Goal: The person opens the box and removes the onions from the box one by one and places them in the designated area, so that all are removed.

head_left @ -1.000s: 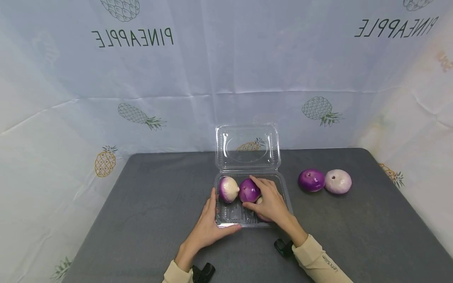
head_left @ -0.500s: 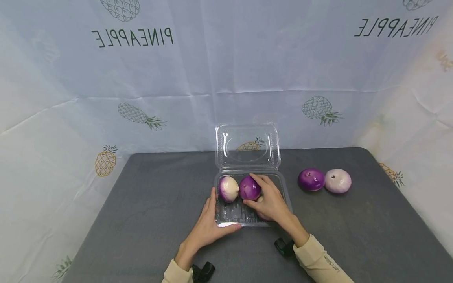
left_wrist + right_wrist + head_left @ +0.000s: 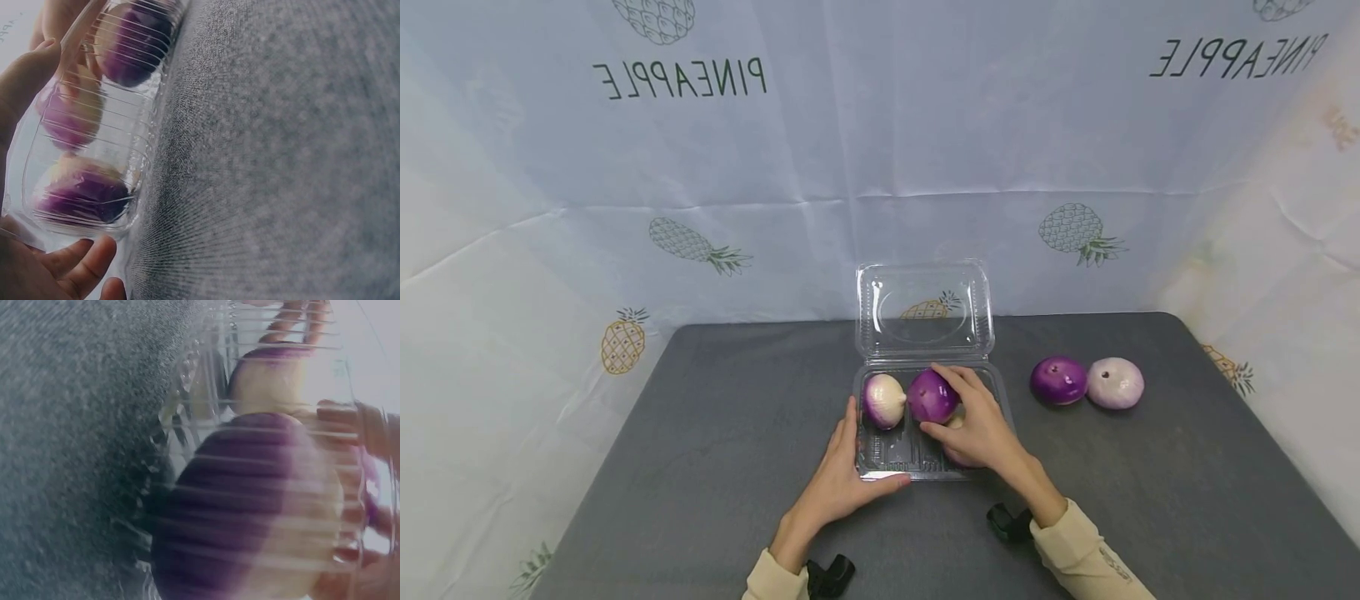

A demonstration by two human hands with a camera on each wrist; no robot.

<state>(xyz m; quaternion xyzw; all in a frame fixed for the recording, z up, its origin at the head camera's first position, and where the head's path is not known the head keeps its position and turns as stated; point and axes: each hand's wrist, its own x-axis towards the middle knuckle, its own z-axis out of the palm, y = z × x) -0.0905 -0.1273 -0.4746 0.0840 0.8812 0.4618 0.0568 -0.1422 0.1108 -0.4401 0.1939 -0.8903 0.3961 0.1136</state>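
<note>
A clear plastic clamshell box [image 3: 880,476] stands on the table with its lid [image 3: 925,333] raised at the back. My left hand [image 3: 835,487] rests against its front left corner, fingers straight along the side and thumb over the front rim. Inside the box, my right hand [image 3: 981,429] grips a purple onion [image 3: 929,397] between thumb and fingers. A white-and-purple onion [image 3: 884,401] lies to its left. Another onion [image 3: 956,422] sits partly hidden under the right hand. Through the ribbed wall, the left wrist view shows a purple-and-white onion [image 3: 84,194] near the left fingers.
On the grey table [image 3: 737,433], right of the box, a purple onion [image 3: 1058,381] and a pale onion [image 3: 1116,383] lie touching. A pineapple-print cloth [image 3: 805,150] hangs behind the table's back edge. A black wrist device [image 3: 831,577] sits on the left wrist.
The right hand and the purple onion it grips have shifted slightly right and up in the head view. The left hand and the box have stayed in place.
</note>
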